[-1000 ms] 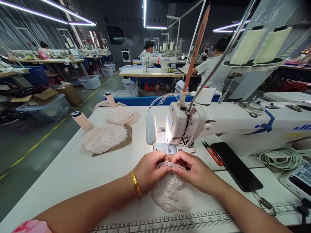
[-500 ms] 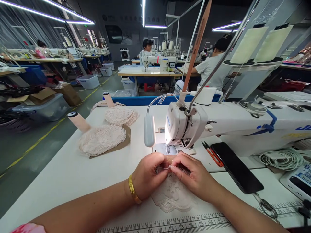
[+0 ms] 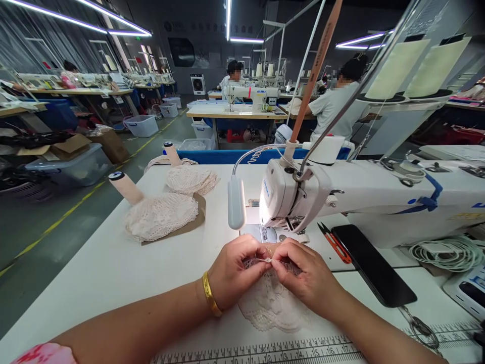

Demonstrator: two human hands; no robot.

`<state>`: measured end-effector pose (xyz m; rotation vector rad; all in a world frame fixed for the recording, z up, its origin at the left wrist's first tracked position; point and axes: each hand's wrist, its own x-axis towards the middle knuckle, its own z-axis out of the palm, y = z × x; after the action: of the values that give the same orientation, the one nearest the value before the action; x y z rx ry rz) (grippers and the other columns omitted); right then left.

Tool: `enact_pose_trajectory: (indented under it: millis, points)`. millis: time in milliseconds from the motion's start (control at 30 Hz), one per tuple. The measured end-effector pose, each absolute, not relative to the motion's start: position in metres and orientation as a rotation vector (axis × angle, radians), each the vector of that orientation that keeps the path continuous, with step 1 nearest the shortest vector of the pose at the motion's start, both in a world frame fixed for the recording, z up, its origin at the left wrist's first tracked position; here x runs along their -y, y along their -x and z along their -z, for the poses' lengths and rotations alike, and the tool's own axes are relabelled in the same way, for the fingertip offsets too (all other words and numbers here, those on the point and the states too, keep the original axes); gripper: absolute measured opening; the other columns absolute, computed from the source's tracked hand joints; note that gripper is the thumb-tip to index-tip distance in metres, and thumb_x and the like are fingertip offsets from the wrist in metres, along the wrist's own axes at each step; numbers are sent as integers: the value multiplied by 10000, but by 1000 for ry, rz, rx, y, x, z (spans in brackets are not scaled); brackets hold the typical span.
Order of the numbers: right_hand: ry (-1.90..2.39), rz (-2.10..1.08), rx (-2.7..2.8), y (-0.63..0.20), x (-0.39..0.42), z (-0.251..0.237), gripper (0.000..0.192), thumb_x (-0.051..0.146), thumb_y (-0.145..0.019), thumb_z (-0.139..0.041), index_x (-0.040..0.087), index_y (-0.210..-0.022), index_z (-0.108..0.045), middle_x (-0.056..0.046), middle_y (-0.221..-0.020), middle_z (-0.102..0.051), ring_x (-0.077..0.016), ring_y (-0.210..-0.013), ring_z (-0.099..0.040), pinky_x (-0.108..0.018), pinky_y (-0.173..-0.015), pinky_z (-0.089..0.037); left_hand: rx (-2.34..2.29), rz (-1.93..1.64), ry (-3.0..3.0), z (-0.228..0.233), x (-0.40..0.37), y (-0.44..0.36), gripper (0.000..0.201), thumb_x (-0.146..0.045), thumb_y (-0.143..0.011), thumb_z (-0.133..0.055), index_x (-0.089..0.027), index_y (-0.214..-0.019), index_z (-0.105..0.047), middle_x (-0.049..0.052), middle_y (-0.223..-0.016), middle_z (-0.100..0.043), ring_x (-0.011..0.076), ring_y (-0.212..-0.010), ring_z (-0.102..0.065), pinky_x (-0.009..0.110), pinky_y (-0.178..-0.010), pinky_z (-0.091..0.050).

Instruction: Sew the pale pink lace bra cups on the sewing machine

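Two bare hands meet at the near edge of a white table (image 3: 113,273), and everything else spreads out from them. Just beyond the fingers stands a white sewing machine (image 3: 379,197), its head lit over the needle plate and its body running off past the right hand. Farther out past the left hand lie two heaps of pale lace pieces (image 3: 161,216), with a pink thread cone (image 3: 125,187) beside the nearer heap. A black phone (image 3: 373,265) lies flat just beyond the right wrist, and red thread snips (image 3: 333,242) rest beside it, toward the machine. Under both hands sits one lace piece (image 3: 269,306), flat on the table with its far edge lifted between the fingers. The left hand (image 3: 237,270) and right hand (image 3: 305,275) are both curled nearly closed, thumb and forefinger pinching that edge, tips almost touching. A gold bangle (image 3: 210,301) rings the left wrist.
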<state>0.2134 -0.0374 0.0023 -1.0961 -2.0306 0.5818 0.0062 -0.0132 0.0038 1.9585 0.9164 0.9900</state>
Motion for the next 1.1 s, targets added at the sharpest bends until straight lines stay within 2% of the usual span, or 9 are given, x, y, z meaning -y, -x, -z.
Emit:
enact_pose_trajectory:
  millis: [200, 367, 467, 567, 633, 767, 900, 1000, 1100]
  points:
    - [1167, -555, 2013, -210, 41, -6, 182, 239, -964, -559, 250, -790, -504, 46, -716, -567, -142, -662, -524, -267, -636, -403, -952, -891, -1967, -8, 14, -4, 167, -292, -928, -658, -195, -801, -703, 4, -801, -661, 151, -752, -584, 270, -701, -455]
    - [1382, -571, 2021, -203, 33, -2, 177, 251, -940, -534, 250, -769, -487, 41, -684, -544, -159, -639, -523, -283, -600, -377, -1100, -564, -2165, -10, 5, -9, 327, -302, -955, -571, -189, -649, -555, -14, -660, -564, 153, -652, -497, 290, -659, -402]
    - [1497, -500, 2088, -200, 22, 5, 204, 226, -922, -529, 244, -733, -454, 18, -718, -565, -180, -681, -536, -300, -629, -379, -1294, -479, -2403, -6, -1, -14, 246, -264, -893, -616, -189, -667, -555, 17, -694, -581, 194, -710, -503, 336, -707, -387]
    - [1559, -406, 2129, -199, 14, 13, 221, 191, -918, -528, 240, -724, -435, -8, -775, -608, -200, -751, -560, -308, -668, -401, -1364, -638, -2587, 0, -4, -16, 102, -240, -856, -667, -181, -789, -617, 52, -835, -645, 219, -776, -531, 356, -727, -392]
    - [1586, -384, 2126, -200, 12, 16, 199, 191, -929, -526, 239, -748, -458, -17, -804, -638, -205, -763, -578, -303, -656, -406, -1260, -783, -2713, 4, -4, -15, 99, -208, -908, -630, -186, -813, -646, 52, -880, -668, 218, -800, -545, 363, -740, -385]
    - [1591, -358, 2121, -203, 13, 17, 191, 264, -992, -508, 239, -805, -539, -32, -828, -675, -212, -762, -614, -304, -632, -419, -949, -868, -2856, 11, -2, -10, 229, -170, -1002, -542, -208, -855, -713, 25, -830, -704, 195, -768, -564, 376, -745, -369]
    - [1496, -231, 2156, -211, 18, 12, 150, 260, -1015, -496, 246, -957, -634, -44, -887, -716, -225, -780, -640, -317, -636, -445, -921, -859, -2832, 13, -3, -6, 201, -173, -999, -571, -215, -914, -748, 22, -863, -734, 187, -766, -588, 390, -779, -387]
    - [1383, -196, 2231, -215, 26, 8, 210, 235, -1038, -451, 235, -1079, -657, -75, -998, -727, -236, -812, -645, -342, -665, -474, -922, -859, -2827, 13, -4, -6, 190, -174, -998, -583, -214, -931, -756, 24, -897, -741, 193, -781, -603, 392, -780, -391]
    - [1296, -175, 2321, -216, 30, 7, 270, 180, -1039, -428, 232, -1104, -684, -91, -1069, -709, -228, -835, -639, -349, -696, -483, -918, -876, -2840, 13, -4, -6, 189, -181, -1002, -580, -210, -944, -757, 31, -926, -741, 201, -786, -606, 396, -772, -394]
